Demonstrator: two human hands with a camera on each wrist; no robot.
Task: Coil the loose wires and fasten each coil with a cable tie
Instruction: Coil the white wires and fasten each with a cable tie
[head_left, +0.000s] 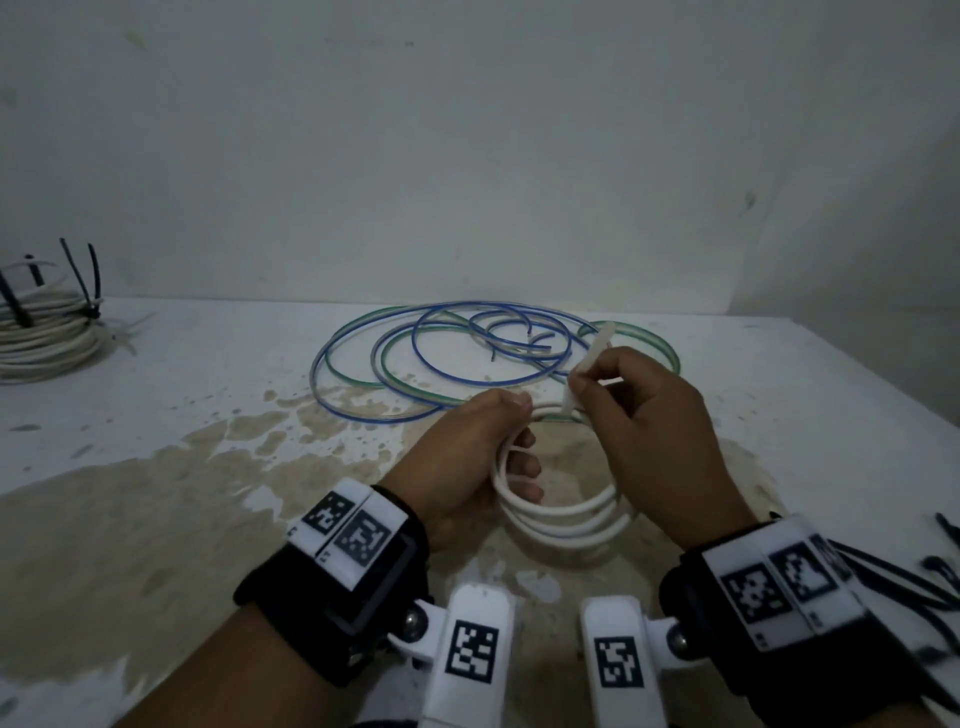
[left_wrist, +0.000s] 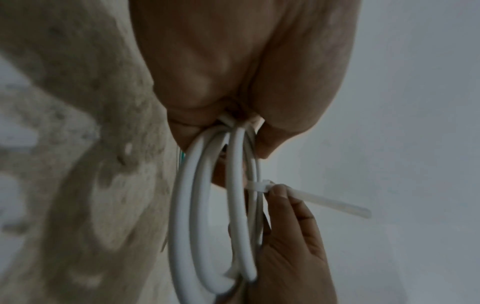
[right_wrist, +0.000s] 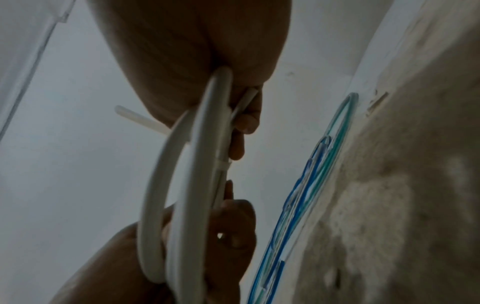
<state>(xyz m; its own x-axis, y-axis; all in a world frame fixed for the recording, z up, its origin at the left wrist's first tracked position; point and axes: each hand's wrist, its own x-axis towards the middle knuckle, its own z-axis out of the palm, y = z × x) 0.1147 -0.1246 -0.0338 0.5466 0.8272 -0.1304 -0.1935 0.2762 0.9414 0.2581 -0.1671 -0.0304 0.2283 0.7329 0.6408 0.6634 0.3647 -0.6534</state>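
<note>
The white wire coil (head_left: 561, 512) is hanging in the lower centre of the head view, held just above the stained tabletop (head_left: 156, 519) between both hands. A white cable tie (left_wrist: 262, 186) is sitting round the strands at the far side of the coil, its tail already through the head and sticking out toward the right of the left-wrist view.

The left hand (head_left: 467, 467) is gripping the left side of the coil, fingers curled round the bunched strands and keeping the turns together. The right hand (head_left: 660, 441) is pinching the tie's tail between thumb and fingertips (left_wrist: 279, 190) right at the head; its other fingers are lying curled along the coil.

Judgement: the fastening step on this coil is in hand, and the tie loop appears close to snug, though blur prevents confirming this. The next move calls for a steady pull on the tail while the left hand is keeping the turns bunched, so no strand is escaping the loop.

Behind the hands, in the centre of the head view, the loose blue and green wires (head_left: 467, 358) are lying in open loops on the tabletop, not yet coiled. At the left edge a bundle of white cable (head_left: 47, 332) is standing with black cable ties (head_left: 83, 280) on it. More black ties (head_left: 893, 577) are lying at the lower right edge.
</note>
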